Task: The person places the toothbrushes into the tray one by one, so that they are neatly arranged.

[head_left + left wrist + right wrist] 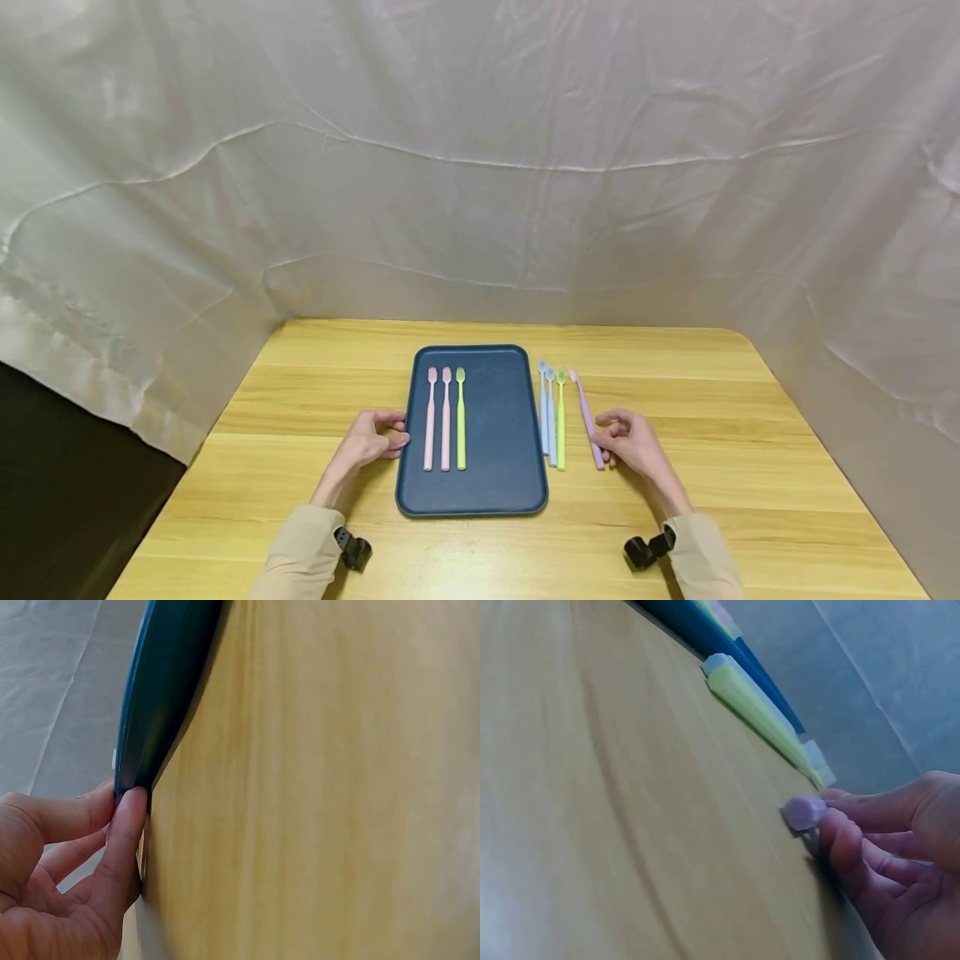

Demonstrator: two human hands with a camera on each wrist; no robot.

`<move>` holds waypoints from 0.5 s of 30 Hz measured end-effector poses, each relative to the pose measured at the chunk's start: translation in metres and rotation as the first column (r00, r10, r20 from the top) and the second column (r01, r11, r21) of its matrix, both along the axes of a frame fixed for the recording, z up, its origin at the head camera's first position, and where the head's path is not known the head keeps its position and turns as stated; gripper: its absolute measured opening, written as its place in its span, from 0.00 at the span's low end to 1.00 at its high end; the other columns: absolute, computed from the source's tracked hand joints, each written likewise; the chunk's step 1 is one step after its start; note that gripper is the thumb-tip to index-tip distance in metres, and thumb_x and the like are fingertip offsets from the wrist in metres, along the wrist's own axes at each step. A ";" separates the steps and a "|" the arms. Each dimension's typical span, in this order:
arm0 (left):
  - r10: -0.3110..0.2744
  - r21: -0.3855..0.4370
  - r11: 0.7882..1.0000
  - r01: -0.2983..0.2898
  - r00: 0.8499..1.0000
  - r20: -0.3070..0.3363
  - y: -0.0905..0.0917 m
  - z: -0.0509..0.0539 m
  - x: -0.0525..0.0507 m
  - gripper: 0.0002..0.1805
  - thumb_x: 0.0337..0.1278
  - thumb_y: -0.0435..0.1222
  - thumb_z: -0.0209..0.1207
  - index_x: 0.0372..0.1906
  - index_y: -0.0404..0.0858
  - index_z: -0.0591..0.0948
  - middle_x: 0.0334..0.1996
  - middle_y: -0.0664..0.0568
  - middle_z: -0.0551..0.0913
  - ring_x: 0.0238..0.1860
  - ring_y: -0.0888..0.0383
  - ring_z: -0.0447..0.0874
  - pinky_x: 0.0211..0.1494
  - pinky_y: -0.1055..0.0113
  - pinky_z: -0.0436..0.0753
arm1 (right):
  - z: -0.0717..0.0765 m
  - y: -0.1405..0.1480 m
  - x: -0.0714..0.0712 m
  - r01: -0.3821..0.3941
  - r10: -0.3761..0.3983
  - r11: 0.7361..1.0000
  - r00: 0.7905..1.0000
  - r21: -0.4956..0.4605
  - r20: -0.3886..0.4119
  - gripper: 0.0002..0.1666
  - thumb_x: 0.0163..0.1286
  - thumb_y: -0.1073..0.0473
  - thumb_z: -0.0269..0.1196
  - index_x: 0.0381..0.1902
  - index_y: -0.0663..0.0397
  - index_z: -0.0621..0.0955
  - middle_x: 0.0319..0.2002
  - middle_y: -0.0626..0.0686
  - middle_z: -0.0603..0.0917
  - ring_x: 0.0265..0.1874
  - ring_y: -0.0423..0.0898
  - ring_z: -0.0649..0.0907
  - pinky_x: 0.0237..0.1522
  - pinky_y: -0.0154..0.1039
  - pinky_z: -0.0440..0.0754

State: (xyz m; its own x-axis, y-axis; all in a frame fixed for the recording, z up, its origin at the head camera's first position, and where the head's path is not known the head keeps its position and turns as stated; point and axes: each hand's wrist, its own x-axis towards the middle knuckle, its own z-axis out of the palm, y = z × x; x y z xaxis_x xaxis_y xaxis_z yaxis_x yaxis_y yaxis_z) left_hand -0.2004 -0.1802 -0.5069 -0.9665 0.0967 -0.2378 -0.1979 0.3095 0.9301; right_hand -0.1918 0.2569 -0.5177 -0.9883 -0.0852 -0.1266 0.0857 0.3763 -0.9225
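A dark blue tray (502, 450) lies on the table with two pink toothbrushes (430, 425) and a yellow-green toothbrush (461, 425) side by side on its left half. My left hand (371, 440) pinches the tray's left rim between thumb and finger; the left wrist view shows this hand (82, 862) at the rim (142, 735). On the table to the right, my right hand (630, 442) pinches a purple toothbrush (587, 417) near its handle end. In the right wrist view the purple handle's end (804, 813) sits at the fingertips.
Two blue toothbrushes (552, 417) and another yellow-green toothbrush (561, 425) lie close together on the table between the tray's right edge and the purple one. Grey-white sheeting (510, 217) hangs behind the wooden table (750, 467) and along its sides.
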 end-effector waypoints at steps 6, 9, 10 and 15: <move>-0.001 -0.002 1.000 0.001 1.000 0.002 0.000 0.001 0.000 0.25 0.56 0.21 0.63 0.60 0.19 0.75 0.45 0.34 0.81 0.31 0.60 0.83 0.35 0.67 0.91 | 0.005 0.008 0.006 -0.051 0.050 0.999 0.998 0.012 0.031 0.26 0.66 0.70 0.65 0.58 0.77 0.72 0.27 0.56 0.84 0.18 0.41 0.81 0.19 0.33 0.83; 0.000 -0.006 1.000 0.000 1.000 0.005 -0.001 0.001 0.001 0.25 0.57 0.21 0.63 0.61 0.20 0.75 0.45 0.34 0.81 0.32 0.60 0.84 0.36 0.66 0.91 | 0.007 0.007 0.002 -0.040 0.039 0.998 0.999 0.054 0.011 0.26 0.66 0.67 0.66 0.58 0.76 0.72 0.27 0.56 0.83 0.18 0.40 0.80 0.18 0.33 0.82; 0.000 -0.007 1.000 0.000 1.000 0.005 -0.001 0.001 0.001 0.25 0.57 0.21 0.63 0.61 0.19 0.75 0.45 0.34 0.81 0.32 0.59 0.84 0.36 0.66 0.91 | 0.007 0.006 0.001 -0.026 0.026 0.997 1.000 0.069 0.005 0.26 0.66 0.66 0.67 0.58 0.75 0.73 0.27 0.55 0.83 0.18 0.40 0.79 0.17 0.33 0.81; 0.001 -0.015 1.000 -0.001 1.000 0.006 -0.001 0.000 0.001 0.25 0.56 0.21 0.62 0.61 0.19 0.75 0.46 0.33 0.81 0.31 0.60 0.83 0.35 0.66 0.91 | 0.004 0.001 -0.009 0.014 -0.008 0.986 0.999 0.165 -0.038 0.27 0.63 0.61 0.71 0.55 0.71 0.76 0.26 0.54 0.82 0.16 0.40 0.78 0.15 0.33 0.78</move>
State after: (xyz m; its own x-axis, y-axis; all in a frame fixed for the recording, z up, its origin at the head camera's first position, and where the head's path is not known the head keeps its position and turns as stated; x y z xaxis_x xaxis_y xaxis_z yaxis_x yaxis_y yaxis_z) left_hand -0.1993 -0.1809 -0.5065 -0.9651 0.0924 -0.2448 -0.2034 0.3235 0.9241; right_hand -0.2012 0.2584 -0.5138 -0.9933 -0.0553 -0.1011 0.0574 0.5234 -0.8501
